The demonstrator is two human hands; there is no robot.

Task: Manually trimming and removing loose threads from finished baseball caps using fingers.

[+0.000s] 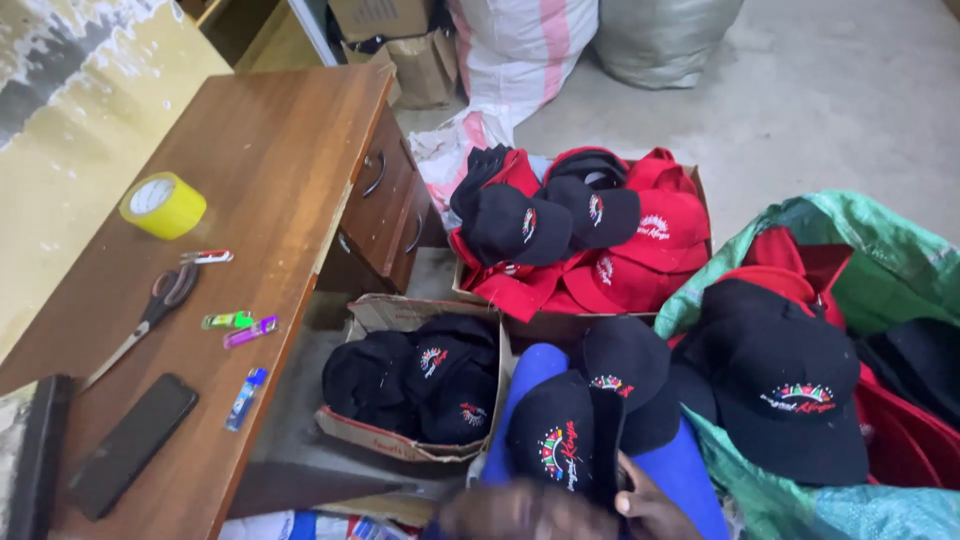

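Both hands at frame bottom: right hand (655, 510) pinches the black embroidered cap (560, 445) on the blue-clad lap; left hand (510, 512) blurred, grip indeterminate. Advise holding the brim flat, keeping the embroidery uncreased.

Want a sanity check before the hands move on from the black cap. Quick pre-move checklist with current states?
1. Cap in hand: ok. A black cap with an embroidered front lies on the lap in blue, hands at its lower edge.
2. Grip on it: cannot tell. The right hand touches the cap's edge; the left hand is blurred and partly cut off by the frame.
3. Small cardboard box with black caps: ok, open, close on the left.
4. Larger box of red and black caps: ok, open, piled high.
5. Green sack of caps: ok, open on the right.
6. Scissors on the wooden desk: ok, apart from both hands.
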